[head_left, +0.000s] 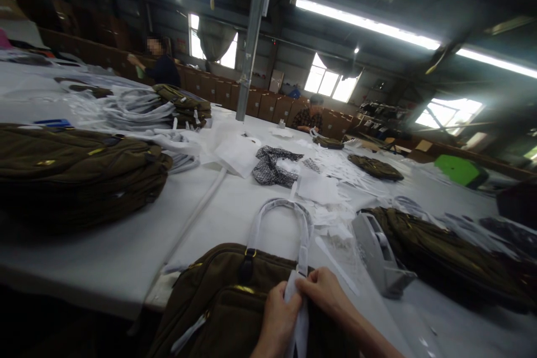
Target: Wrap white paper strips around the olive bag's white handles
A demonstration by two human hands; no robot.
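Observation:
An olive-green handbag [226,285] with gold zips lies at the table's near edge, directly before me. Its looped handle [260,218] stretches away over the table, wrapped in pale film or paper. At the right end of this handle, my left hand [279,316] is closed around a white wrapping strip [291,286] running down over the bag. My right hand [326,291] pinches the same strip from the other side, thumb and fingers together near its upper end. The handle's right fitting is mostly covered by the strip and fingers.
A grey tape dispenser [380,251] stands to the right, beside more olive bags [436,240]. Stacked olive bags [75,173] sit at left. Paper scraps [325,190] and a black-and-white patterned piece [272,166] lie ahead. Two people work beyond the table, near a metal post [251,39].

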